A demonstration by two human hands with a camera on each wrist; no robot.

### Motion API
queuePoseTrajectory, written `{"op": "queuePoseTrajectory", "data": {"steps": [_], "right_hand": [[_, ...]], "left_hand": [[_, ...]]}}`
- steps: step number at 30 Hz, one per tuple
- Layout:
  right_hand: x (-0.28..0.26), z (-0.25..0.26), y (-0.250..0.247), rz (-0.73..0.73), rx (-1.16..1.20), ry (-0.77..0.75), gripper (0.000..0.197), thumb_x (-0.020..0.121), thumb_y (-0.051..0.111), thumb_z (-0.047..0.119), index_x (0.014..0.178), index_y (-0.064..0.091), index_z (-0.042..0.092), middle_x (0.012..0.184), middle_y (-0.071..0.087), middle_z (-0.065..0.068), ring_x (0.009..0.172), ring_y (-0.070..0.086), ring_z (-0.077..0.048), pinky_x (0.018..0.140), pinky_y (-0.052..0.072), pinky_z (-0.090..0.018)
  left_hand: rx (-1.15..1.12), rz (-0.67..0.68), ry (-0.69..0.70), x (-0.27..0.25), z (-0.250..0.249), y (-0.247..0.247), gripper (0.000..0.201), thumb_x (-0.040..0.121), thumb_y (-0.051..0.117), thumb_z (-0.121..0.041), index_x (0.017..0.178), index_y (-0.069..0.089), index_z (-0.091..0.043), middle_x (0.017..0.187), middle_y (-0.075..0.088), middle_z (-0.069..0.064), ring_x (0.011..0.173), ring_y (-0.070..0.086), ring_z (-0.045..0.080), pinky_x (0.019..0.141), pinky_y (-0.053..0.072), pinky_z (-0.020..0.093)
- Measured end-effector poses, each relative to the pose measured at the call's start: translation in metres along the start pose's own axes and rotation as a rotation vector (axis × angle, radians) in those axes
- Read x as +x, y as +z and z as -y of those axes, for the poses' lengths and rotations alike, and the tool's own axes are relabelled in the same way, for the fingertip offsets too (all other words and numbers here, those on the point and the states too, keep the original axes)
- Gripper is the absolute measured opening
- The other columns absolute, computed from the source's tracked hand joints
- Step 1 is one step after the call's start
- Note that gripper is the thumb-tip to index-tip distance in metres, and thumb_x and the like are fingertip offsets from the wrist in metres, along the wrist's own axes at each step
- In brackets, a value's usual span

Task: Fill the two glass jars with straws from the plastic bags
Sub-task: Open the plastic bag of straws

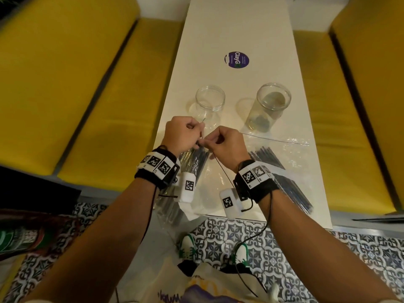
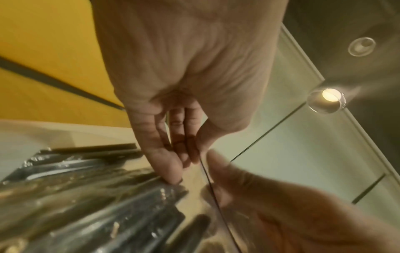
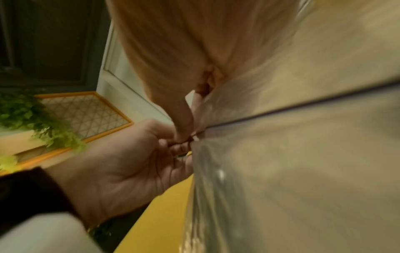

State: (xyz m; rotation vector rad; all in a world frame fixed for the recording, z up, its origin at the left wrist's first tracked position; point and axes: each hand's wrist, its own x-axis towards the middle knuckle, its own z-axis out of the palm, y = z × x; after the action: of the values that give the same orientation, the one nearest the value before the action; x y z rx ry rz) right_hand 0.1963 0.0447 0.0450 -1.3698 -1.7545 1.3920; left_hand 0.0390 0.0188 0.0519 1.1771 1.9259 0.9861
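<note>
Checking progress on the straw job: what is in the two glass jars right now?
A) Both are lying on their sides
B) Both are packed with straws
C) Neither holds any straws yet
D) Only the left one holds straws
C: the left jar and right jar stand upright without straws, while both hands pinch a plastic bag.

Tabletop: long, narrow, white; runs away from the viewer between two benches.
Sticker: round, purple and white, on the tabletop's middle line, beyond its near half.
Benches: yellow cushioned seats, one on each side of the tabletop, each split by a dark seam.
Floor: patterned tiles, dark blue-grey on white, below the tabletop's near edge.
Ceiling lamp: round, lit, recessed.
Plant: green foliage beside an orange-framed lattice panel.
</note>
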Motion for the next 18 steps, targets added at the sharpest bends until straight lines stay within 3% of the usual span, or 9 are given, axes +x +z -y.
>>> {"op": "queuePoseTrajectory", "data": {"steps": [2, 4, 7, 9, 11, 14, 18], "right_hand": [[0.003, 0.000, -0.001, 0.033, 0.027, 0.047, 0.030, 0.090, 0.080, 0.042, 0.093, 0.072, 0.013, 0.087, 0.076, -0.016, 0.073, 0.076, -0.031, 0.067, 0.067, -0.048], [0.005, 0.001, -0.002, 0.052, 0.048, 0.085, 0.032, 0.092, 0.077, 0.048, 0.096, 0.071, 0.016, 0.089, 0.075, -0.015, 0.071, 0.075, -0.028, 0.069, 0.067, -0.054], [0.011, 0.002, -0.001, -0.018, -0.050, 0.021, 0.020, 0.091, 0.081, 0.033, 0.093, 0.073, 0.014, 0.083, 0.074, -0.009, 0.068, 0.068, -0.019, 0.069, 0.064, -0.043], [0.013, 0.001, 0.003, -0.056, -0.102, -0.006, 0.012, 0.088, 0.083, 0.020, 0.089, 0.074, 0.012, 0.078, 0.072, 0.000, 0.068, 0.063, -0.011, 0.068, 0.056, -0.031], [0.011, 0.002, 0.008, -0.059, -0.120, -0.002, 0.014, 0.085, 0.086, 0.017, 0.086, 0.073, 0.011, 0.077, 0.070, 0.003, 0.067, 0.062, -0.007, 0.066, 0.051, -0.022], [0.011, 0.000, 0.011, -0.046, -0.043, 0.040, 0.021, 0.081, 0.090, 0.021, 0.081, 0.071, 0.012, 0.077, 0.074, -0.005, 0.067, 0.067, -0.015, 0.067, 0.059, -0.030], [0.011, 0.001, 0.006, 0.051, 0.124, 0.105, 0.023, 0.090, 0.082, 0.024, 0.081, 0.065, 0.012, 0.078, 0.071, -0.021, 0.067, 0.065, -0.022, 0.063, 0.057, -0.037]], "left_hand": [[-0.001, 0.004, -0.007, -0.002, 0.003, 0.000, 0.020, 0.104, 0.070, -0.021, 0.087, 0.078, -0.011, 0.081, 0.079, 0.007, 0.056, 0.077, 0.018, 0.061, 0.067, 0.040], [-0.045, 0.017, -0.028, -0.003, 0.005, 0.000, 0.019, 0.105, 0.067, -0.016, 0.094, 0.079, -0.007, 0.085, 0.079, 0.011, 0.057, 0.077, 0.014, 0.058, 0.066, 0.032], [-0.163, 0.049, -0.078, -0.006, 0.008, 0.002, 0.023, 0.107, 0.062, -0.010, 0.089, 0.076, -0.008, 0.087, 0.077, 0.014, 0.063, 0.076, 0.013, 0.064, 0.068, 0.035], [-0.237, 0.076, -0.113, -0.007, 0.005, 0.003, 0.027, 0.108, 0.058, -0.008, 0.087, 0.074, -0.008, 0.086, 0.076, 0.014, 0.068, 0.076, 0.016, 0.066, 0.068, 0.036], [-0.297, 0.094, -0.151, -0.007, 0.003, 0.003, 0.026, 0.107, 0.058, -0.009, 0.088, 0.075, -0.004, 0.084, 0.076, 0.012, 0.069, 0.076, 0.019, 0.065, 0.067, 0.035], [-0.351, 0.111, -0.165, -0.007, 0.004, 0.000, 0.031, 0.105, 0.068, -0.026, 0.096, 0.075, 0.002, 0.085, 0.076, 0.014, 0.071, 0.078, 0.021, 0.066, 0.067, 0.038], [-0.405, 0.157, -0.131, -0.007, 0.010, -0.009, 0.030, 0.108, 0.063, -0.027, 0.101, 0.074, 0.000, 0.093, 0.075, 0.012, 0.081, 0.077, 0.021, 0.065, 0.066, 0.034]]}}
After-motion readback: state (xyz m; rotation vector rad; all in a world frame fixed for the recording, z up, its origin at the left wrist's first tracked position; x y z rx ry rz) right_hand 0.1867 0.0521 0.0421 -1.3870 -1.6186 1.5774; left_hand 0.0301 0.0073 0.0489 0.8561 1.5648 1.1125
